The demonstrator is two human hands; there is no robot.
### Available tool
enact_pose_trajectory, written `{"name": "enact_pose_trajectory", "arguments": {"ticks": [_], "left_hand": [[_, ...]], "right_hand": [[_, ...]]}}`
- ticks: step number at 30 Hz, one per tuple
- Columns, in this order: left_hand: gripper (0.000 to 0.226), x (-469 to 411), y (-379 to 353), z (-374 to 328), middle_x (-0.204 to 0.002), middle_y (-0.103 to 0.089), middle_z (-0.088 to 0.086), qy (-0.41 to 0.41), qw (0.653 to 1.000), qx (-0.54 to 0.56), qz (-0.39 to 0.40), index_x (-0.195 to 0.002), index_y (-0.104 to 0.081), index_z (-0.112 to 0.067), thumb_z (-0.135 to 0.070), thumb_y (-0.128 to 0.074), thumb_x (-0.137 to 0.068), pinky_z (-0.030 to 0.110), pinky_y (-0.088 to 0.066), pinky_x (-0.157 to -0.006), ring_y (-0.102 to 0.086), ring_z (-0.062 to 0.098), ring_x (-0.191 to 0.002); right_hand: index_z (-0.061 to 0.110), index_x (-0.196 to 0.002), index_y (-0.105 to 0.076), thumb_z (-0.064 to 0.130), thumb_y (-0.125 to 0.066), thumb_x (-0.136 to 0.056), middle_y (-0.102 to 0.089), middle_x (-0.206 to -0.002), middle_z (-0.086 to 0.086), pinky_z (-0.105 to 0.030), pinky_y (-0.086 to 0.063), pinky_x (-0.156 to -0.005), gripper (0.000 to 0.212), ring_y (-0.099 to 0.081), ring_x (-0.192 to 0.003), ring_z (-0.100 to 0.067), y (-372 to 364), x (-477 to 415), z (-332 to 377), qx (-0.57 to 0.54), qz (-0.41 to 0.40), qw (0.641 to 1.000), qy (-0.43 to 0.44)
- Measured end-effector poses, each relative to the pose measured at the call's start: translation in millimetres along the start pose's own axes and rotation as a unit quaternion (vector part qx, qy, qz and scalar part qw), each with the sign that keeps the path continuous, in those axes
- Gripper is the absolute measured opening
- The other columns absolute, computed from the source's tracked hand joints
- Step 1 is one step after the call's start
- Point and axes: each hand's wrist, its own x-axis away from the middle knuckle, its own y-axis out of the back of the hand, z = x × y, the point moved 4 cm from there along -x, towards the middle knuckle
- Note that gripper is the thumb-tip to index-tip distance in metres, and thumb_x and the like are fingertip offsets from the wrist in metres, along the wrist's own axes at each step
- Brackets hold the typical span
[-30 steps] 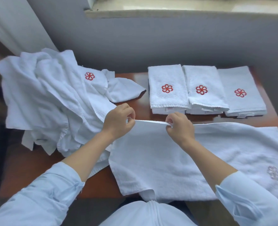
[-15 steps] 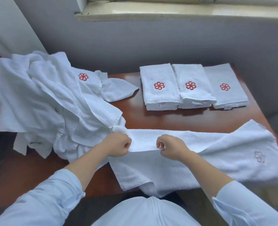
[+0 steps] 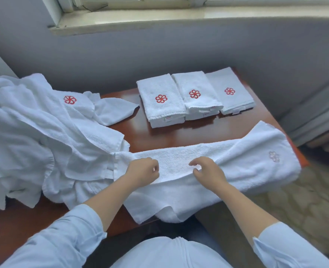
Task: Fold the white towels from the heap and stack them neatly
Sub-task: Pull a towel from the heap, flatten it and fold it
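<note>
Our left hand (image 3: 142,172) grips the half-folded towel (image 3: 246,165) along the bench (image 3: 179,135) front, right hand (image 3: 208,171) arched over it (grip unclear), and that overhanging right end could drag our fold crooked.

Half-folded white towel (image 3: 181,161) beside rumpled heap (image 3: 34,132)

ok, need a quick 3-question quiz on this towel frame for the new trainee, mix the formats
1. True or false: the folded towels form four piles on the table.
2. The unfolded heap lies on the person's: A) left B) right C) windowsill.
3. Short answer: what colour is the emblem on top of each folded pile?
Key: 1 false, there are three piles; 2 A; 3 red.
</note>
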Motion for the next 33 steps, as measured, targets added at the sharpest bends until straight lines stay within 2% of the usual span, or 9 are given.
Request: {"name": "enact_pose_trajectory", "arguments": {"ticks": [7, 11, 13, 16, 21, 23, 25, 28, 33], "left_hand": [[0.018, -35.0, 5.9, -91.8, -0.101, -0.063, -0.014, -0.062, 0.997, 0.054, 0.002, -0.1, -0.064, -0.031, -0.029, -0.051, -0.089, 0.027, -0.041, -0.071, -0.058, 0.01, -0.096], [0.024, -59.5, 1.3, -144.6, -0.113, -0.061, -0.012, -0.091, 0.994, 0.063, 0.011, -0.113, -0.062, -0.03, -0.032, -0.053, -0.091, 0.027, -0.045, -0.078, -0.057, 0.011, -0.103], [0.033, -74.2, -5.7, -167.1, -0.125, -0.057, -0.01, -0.094, 0.994, 0.056, 0.016, -0.125, -0.057, -0.03, -0.032, -0.054, -0.092, 0.029, -0.045, -0.084, -0.054, 0.012, -0.111], [0.058, -95.9, -18.2, -195.0, -0.144, -0.043, -0.007, -0.093, 0.994, 0.048, 0.024, -0.145, -0.039, -0.027, -0.031, -0.057, -0.09, 0.034, -0.046, -0.092, -0.046, 0.016, -0.127], [0.083, -139.2, -47.1, -247.8, -0.158, -0.024, -0.004, -0.064, 0.997, 0.045, 0.023, -0.156, -0.017, -0.023, -0.03, -0.062, -0.086, 0.031, -0.045, -0.094, -0.032, 0.017, -0.139], [0.092, -150.8, -60.4, -260.2, -0.163, -0.014, -0.001, -0.033, 0.999, 0.028, 0.018, -0.157, -0.01, -0.02, -0.035, -0.064, -0.085, 0.032, -0.037, -0.108, -0.022, 0.019, -0.146], [0.098, -159.6, -72.9, -270.8, -0.165, -0.005, 0.002, 0.0, 1.0, 0.001, 0.011, -0.157, -0.002, -0.018, -0.041, -0.065, -0.086, 0.036, -0.02, -0.12, -0.009, 0.021, -0.151], [0.101, -171.7, -82.8, -278.8, -0.165, 0.006, 0.001, 0.043, 0.999, 0.008, 0.005, -0.157, 0.008, -0.019, -0.044, -0.063, -0.089, 0.04, -0.005, -0.123, 0.005, 0.019, -0.152], [0.104, -202.4, -70.1, -280.6, -0.165, 0.007, -0.003, 0.076, 0.996, 0.039, -0.003, -0.157, 0.008, -0.019, -0.043, -0.067, -0.088, 0.039, -0.002, -0.123, 0.008, 0.015, -0.152]], "right_hand": [[0.03, -0.116, -0.065, 0.022, -0.054, -0.091, -0.06, -0.122, 0.015, -0.027, -0.044, -0.08, 0.027, -0.053, -0.11, -0.006, 57.6, 29.9, -66.1, -0.016, -0.066, 0.992, -0.11], [0.026, -0.126, -0.06, 0.023, -0.054, -0.092, -0.056, -0.131, 0.009, -0.034, -0.048, -0.093, 0.035, -0.05, -0.12, -0.011, 87.4, 31.1, -108.8, -0.014, -0.065, 0.987, -0.144], [0.024, -0.133, -0.055, 0.023, -0.054, -0.092, -0.053, -0.137, 0.005, -0.037, -0.046, -0.099, 0.041, -0.046, -0.127, -0.015, 101.8, 25.6, -130.9, -0.009, -0.052, 0.986, -0.156], [0.023, -0.141, -0.047, 0.023, -0.054, -0.093, -0.045, -0.146, 0.004, -0.038, -0.044, -0.101, 0.049, -0.038, -0.136, -0.019, 121.3, 15.2, -162.3, 0.007, -0.03, 0.985, -0.167], [0.028, -0.152, -0.03, 0.022, -0.043, -0.101, -0.016, -0.164, 0.001, -0.04, -0.027, -0.117, 0.053, -0.009, -0.151, -0.022, 148.1, -12.1, -226.4, 0.086, 0.065, 0.986, -0.125], [0.032, -0.155, -0.021, 0.029, -0.04, -0.103, -0.002, -0.166, 0.0, -0.046, -0.021, -0.119, 0.056, 0.003, -0.152, -0.032, 147.7, -22.5, -240.4, 0.139, 0.124, 0.978, -0.094], [0.039, -0.156, -0.009, 0.038, -0.039, -0.103, 0.011, -0.165, 0.0, -0.055, -0.015, -0.118, 0.061, 0.012, -0.149, -0.04, 147.0, -32.5, -249.6, 0.184, 0.164, 0.967, -0.071], [0.044, -0.155, -0.002, 0.041, -0.039, -0.103, 0.02, -0.164, 0.001, -0.06, -0.01, -0.117, 0.064, 0.019, -0.147, -0.044, 154.7, -50.7, -255.7, 0.209, 0.195, 0.957, -0.042], [0.044, -0.155, -0.005, 0.032, -0.043, -0.102, 0.02, -0.164, 0.002, -0.061, -0.011, -0.118, 0.067, 0.02, -0.146, -0.044, 180.3, -91.0, -260.0, 0.215, 0.222, 0.951, -0.021]]}}
